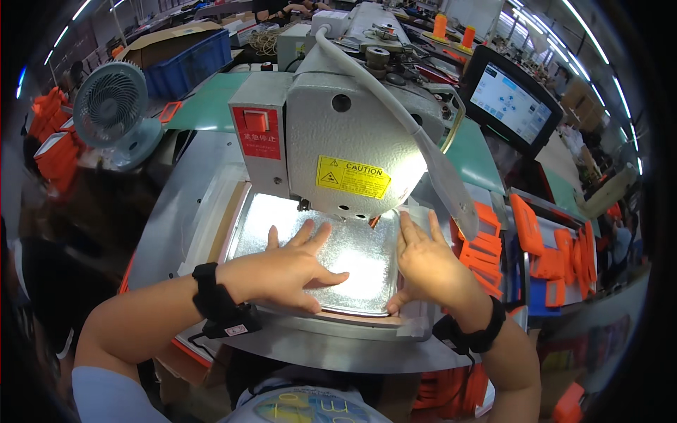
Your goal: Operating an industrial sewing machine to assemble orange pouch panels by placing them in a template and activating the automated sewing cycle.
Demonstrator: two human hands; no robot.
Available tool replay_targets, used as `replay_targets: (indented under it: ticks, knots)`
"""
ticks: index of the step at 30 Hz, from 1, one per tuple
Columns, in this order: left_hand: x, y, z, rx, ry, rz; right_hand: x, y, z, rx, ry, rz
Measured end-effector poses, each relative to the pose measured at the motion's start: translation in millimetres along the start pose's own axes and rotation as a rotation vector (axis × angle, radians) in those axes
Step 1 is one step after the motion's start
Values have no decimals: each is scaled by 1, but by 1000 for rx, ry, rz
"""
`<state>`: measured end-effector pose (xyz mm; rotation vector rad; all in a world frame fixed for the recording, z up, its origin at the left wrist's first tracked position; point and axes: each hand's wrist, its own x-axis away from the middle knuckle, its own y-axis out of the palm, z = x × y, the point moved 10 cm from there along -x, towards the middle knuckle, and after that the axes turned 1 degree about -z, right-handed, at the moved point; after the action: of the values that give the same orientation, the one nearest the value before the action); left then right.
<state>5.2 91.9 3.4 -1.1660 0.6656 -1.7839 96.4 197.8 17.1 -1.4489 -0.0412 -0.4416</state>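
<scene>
Nearest the camera, two bare forearms are coming up from six o'clock, each wearing a black wristband. Both are reaching onto a shiny, dimpled metal plate (352, 254) with rounded corners, lying flat at the centre under the head of a grey industrial sewing machine (352, 134). Spread open, the left hand (285, 268) is pressing palm-down on the plate's lower left, fingers fanning toward twelve o'clock. At four o'clock of the plate, the right hand (427, 264) is lying open along its right edge, thumb touching the lower corner. Beneath the plate a smooth grey metal tabletop (176, 211) is curving away. Orange plastic pieces (550, 247) are lying stacked at three o'clock, a small grey fan (113, 106) is standing at ten o'clock, and a touchscreen (511, 102) is glowing at two o'clock.
</scene>
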Motion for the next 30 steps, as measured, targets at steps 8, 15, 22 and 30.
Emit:
replay_targets:
  ticks: [8, 15, 22, 30]
  knots:
    - [0, 0, -1, 0, 12, 0, -2, -2, 3, 2, 31, -50]
    - [0, 0, 0, 8, 34, 7, 1, -2, 1, 14, 8, -23]
    - [0, -1, 1, 14, 44, 16, 0, -2, -2, 64, -3, -81]
    - [4, -1, -7, 25, 42, 28, -4, 1, -3, 28, 4, -110]
